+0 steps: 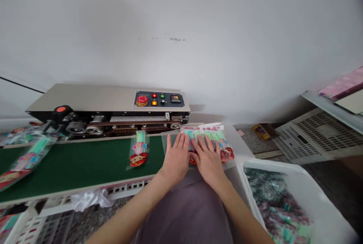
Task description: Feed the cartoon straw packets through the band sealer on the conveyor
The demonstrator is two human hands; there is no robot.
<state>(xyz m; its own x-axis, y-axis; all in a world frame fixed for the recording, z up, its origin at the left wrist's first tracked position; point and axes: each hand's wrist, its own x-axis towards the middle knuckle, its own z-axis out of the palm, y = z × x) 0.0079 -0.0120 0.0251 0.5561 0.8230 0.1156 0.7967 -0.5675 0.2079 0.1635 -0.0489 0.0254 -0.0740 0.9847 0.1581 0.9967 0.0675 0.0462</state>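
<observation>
My left hand (176, 157) lies flat with its fingers stretched out, over a clear plastic bag at the right end of the green conveyor belt (93, 168). Close beside it, my right hand (207, 160) rests with spread fingers on a row of overlapping clear bags (219, 136) with green contents and red-haired cartoon figures. Both palms hide part of these bags. Farther left, a single bag (138, 149) lies on the belt below the band sealing machine (113, 98). Another bag (28, 159) is at the belt's left end.
A white bin (317, 195) of filled bags stands at the right. Beyond it are a plastic crate (314, 134) and a small box (262, 132) on the floor. The machine's red stop button (142, 100) faces me. A crate (42, 227) sits below the belt.
</observation>
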